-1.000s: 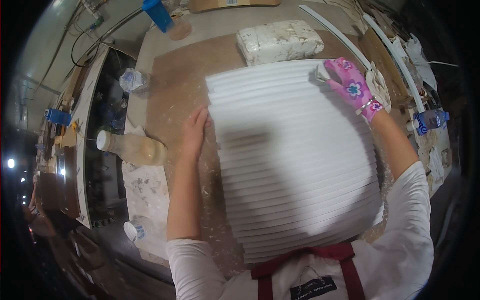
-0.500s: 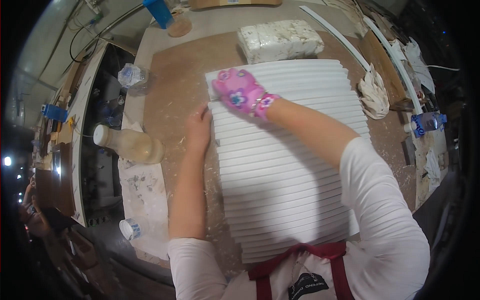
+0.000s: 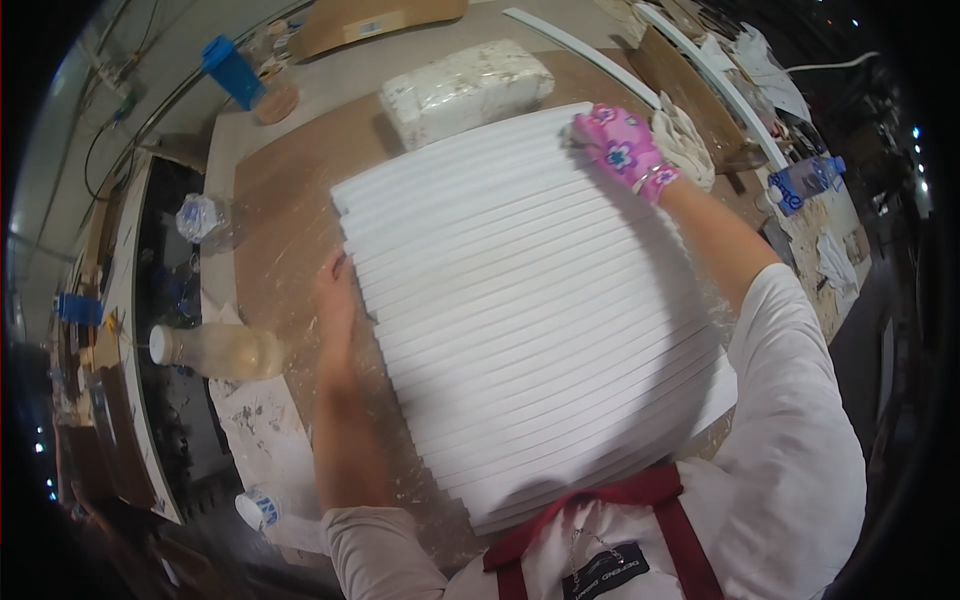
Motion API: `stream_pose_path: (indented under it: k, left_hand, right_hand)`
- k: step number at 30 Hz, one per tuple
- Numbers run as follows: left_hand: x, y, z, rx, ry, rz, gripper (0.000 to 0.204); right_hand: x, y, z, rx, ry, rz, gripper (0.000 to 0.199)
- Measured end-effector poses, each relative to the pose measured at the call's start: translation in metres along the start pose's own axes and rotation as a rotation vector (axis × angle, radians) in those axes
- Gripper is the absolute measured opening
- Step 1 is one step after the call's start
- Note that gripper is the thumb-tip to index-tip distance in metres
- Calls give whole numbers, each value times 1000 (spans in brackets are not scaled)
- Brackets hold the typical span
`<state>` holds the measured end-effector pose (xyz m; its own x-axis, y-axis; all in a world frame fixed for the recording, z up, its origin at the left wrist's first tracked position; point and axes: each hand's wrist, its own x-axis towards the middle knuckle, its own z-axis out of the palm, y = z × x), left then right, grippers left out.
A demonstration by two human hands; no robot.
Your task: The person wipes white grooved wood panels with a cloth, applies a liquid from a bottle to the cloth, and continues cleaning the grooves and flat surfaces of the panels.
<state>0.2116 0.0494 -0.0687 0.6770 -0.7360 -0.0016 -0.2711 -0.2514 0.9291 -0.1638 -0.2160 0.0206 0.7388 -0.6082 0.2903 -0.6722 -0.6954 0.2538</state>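
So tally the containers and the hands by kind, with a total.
Clear plastic bottles: 4
Blue cup: 1
Bare left hand: 1
Flowered-gloved right hand: 1
Total: 7

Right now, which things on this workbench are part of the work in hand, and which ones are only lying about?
In use:
- white ribbed panel
- bare left hand, at the panel's left edge
- right hand in a pink flowered glove, at its far right corner

Lying about:
- white wrapped block
- clear plastic bottle lying on its side
- blue cup
- white cloth glove
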Motion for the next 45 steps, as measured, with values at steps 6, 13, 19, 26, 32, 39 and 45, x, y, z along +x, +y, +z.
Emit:
stream_pose_path:
  k: [6, 13, 19, 26, 32, 39, 45]
  left_hand:
    - [-2, 7, -9, 47, -28, 43, 30]
    - [-9, 22, -4, 223, 29, 99, 34]
    - [-14, 11, -9, 263, 88, 102, 31]
    - [-14, -5, -7, 396, 50, 302, 26]
    - [-17, 9, -4, 350, 66, 282, 23]
    - [-16, 4, 4, 214, 74, 275, 23]
    - [-15, 5, -4, 238, 85, 308, 23]
  right_hand:
    - [-16, 37, -12, 50, 27, 96, 34]
    - [-8, 13, -4, 133, -177, 210, 29]
    - [-28, 36, 2, 427, 67, 274, 40]
    - [24, -63, -29, 396, 51, 107, 46]
    - [67, -106, -22, 217, 66, -93, 33]
    - [47, -25, -13, 117, -13, 132, 22]
    - [69, -91, 5, 255, 255, -174, 14]
